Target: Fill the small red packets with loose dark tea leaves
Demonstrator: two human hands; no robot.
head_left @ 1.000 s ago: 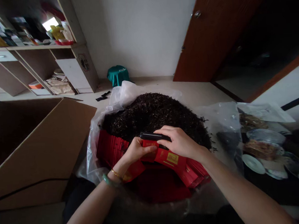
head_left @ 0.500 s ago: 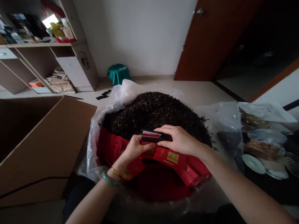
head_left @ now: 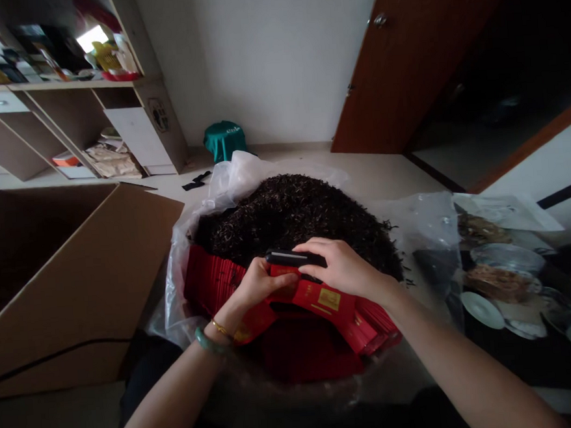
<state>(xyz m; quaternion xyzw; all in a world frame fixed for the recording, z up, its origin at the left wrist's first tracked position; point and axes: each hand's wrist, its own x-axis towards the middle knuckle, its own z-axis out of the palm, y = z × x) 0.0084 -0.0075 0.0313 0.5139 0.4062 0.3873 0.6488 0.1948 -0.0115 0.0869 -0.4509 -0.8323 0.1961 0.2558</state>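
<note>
Item: one black handheld device [head_left: 293, 259], centre of the frame, lying along the upper edge of a red packet [head_left: 282, 271]. My right hand [head_left: 343, 267] grasps the device's right end; my left hand [head_left: 258, 284] pinches the packet, thumb in front, beside the device's left end. Below right of centre I log a gold-marked packet [head_left: 328, 299]; left of centre, a row of red packets [head_left: 212, 281]. Behind: a dark heap of dried leaves [head_left: 299, 210] in a clear plastic bag [head_left: 176, 293]. Far left: a cardboard box [head_left: 99, 279].
</note>
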